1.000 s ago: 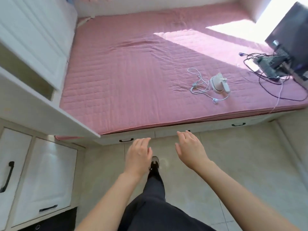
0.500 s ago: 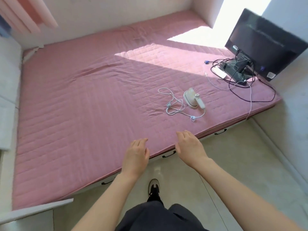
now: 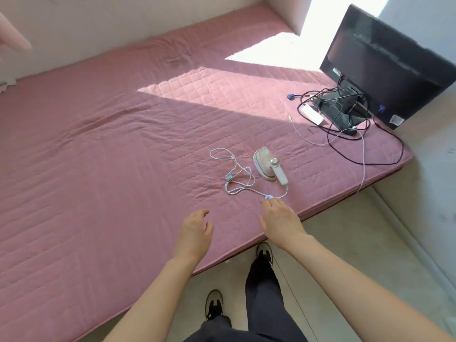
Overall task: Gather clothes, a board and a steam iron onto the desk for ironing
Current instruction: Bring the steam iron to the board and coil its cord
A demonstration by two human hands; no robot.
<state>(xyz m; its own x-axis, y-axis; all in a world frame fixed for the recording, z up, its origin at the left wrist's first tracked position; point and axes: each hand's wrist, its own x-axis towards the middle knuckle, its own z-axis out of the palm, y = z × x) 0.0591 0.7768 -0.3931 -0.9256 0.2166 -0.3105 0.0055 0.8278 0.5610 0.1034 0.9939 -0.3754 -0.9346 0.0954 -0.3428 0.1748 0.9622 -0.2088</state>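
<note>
Held left hand (image 3: 195,233) and right hand (image 3: 280,218) empty, fingers (image 3: 268,206) loosely open, near steam iron (image 3: 265,162) on mattress (image 3: 98,156); judged fetch step, next needing grip on handle (image 3: 281,174).

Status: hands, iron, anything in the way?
Left hand open, empty. Right hand open, near the cord. Steam iron on pink mattress, untouched. Cord loops loose beside it.
</note>
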